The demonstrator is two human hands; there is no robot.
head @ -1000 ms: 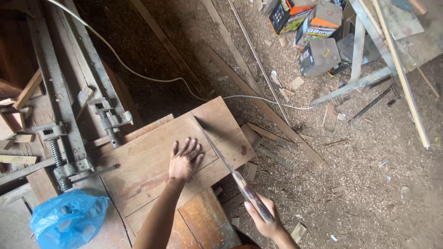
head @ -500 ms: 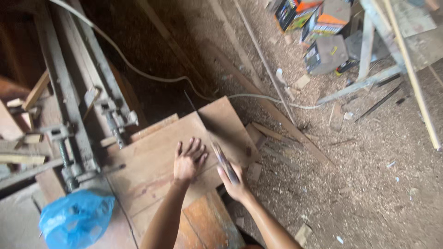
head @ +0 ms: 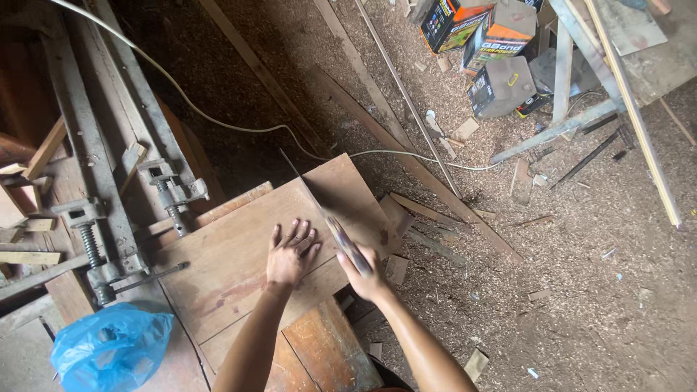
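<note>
From the head camera, a brown wooden board (head: 239,254) lies flat on the desk (head: 319,356). The left hand (head: 290,254) rests open on the board, palm down with fingers spread, near the board's middle. The right hand (head: 363,272) is closed around the handle of a hand saw (head: 319,207) at the board's right edge, just beside the left hand. The saw's thin blade runs from that hand up and away across the board's right part, its tip reaching past the board's far edge.

Left of the board, long metal clamps (head: 94,218) with screw threads lie along grey rails. A blue plastic bag (head: 109,348) sits at the board's near-left corner. A white cable (head: 218,123) snakes from the upper left past the board's far edge and on to the right.

Right of the board the floor (head: 581,290) is covered in sawdust and scattered offcuts. Long thin wooden strips (head: 399,94) lie on it slantwise beyond the board.

Far up and to the right of the board stand several cardboard boxes (head: 479,36): one black with orange and green, one orange and grey, one plain grey with a small yellow mark. Pale planks (head: 632,109) lean just right of the boxes.
</note>
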